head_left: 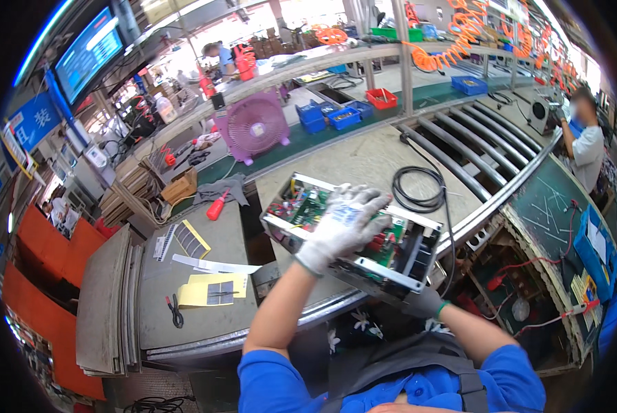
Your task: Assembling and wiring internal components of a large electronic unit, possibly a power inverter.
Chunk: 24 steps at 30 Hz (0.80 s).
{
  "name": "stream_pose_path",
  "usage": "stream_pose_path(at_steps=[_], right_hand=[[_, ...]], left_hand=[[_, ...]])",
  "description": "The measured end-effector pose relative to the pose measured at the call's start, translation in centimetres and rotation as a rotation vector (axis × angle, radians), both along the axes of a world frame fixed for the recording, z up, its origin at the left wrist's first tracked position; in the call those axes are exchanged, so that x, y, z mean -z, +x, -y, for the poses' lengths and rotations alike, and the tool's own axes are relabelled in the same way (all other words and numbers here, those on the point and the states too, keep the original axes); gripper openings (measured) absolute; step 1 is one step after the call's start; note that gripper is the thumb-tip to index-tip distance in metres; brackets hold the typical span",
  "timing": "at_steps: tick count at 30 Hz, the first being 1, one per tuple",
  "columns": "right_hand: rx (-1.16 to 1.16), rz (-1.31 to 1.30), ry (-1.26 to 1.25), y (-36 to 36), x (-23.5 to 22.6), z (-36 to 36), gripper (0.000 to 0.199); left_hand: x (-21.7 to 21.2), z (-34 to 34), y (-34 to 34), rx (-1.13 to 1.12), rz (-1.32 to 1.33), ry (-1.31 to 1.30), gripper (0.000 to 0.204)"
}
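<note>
A metal electronics case (408, 281) with no lid lies tilted at the front edge of the bench, green circuit boards and wires showing inside. Across its top rests my left hand (346, 224) in a white glove, the fingers stretched out and spread over the boards. My right hand (424, 303), in a grey glove, grips the case from below at its near right corner; its fingertips are hidden under the case. A coiled black cable (418, 199) lies on the bench just beyond the case.
Metal rollers (470, 148) continue the bench to the right. A purple fan (254, 127) stands behind. On the left table (177, 275) are yellow label sheets (212, 289), black-handled cutters (175, 313) and a red bottle (217, 206). Another person (587, 144) works at far right.
</note>
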State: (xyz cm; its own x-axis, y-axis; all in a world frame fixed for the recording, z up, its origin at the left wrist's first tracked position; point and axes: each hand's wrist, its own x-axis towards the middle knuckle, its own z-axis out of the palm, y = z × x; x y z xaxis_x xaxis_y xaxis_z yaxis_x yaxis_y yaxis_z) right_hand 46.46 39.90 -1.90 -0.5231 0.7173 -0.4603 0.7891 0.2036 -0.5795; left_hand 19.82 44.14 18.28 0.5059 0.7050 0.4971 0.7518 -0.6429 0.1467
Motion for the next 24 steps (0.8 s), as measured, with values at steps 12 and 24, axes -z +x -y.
stream_pose_path(at_steps=[12,24], right_hand=[[-0.142,-0.289,-0.038,2.5,3.0,-1.2,0.037],[-0.375,0.012,0.573,7.6,3.0,-8.1,0.036]], left_hand=[[3.2,-0.5,0.5,-0.15,0.113,0.121,0.043],[12.9,15.8,-21.5,-0.92,0.481,0.272,0.053]])
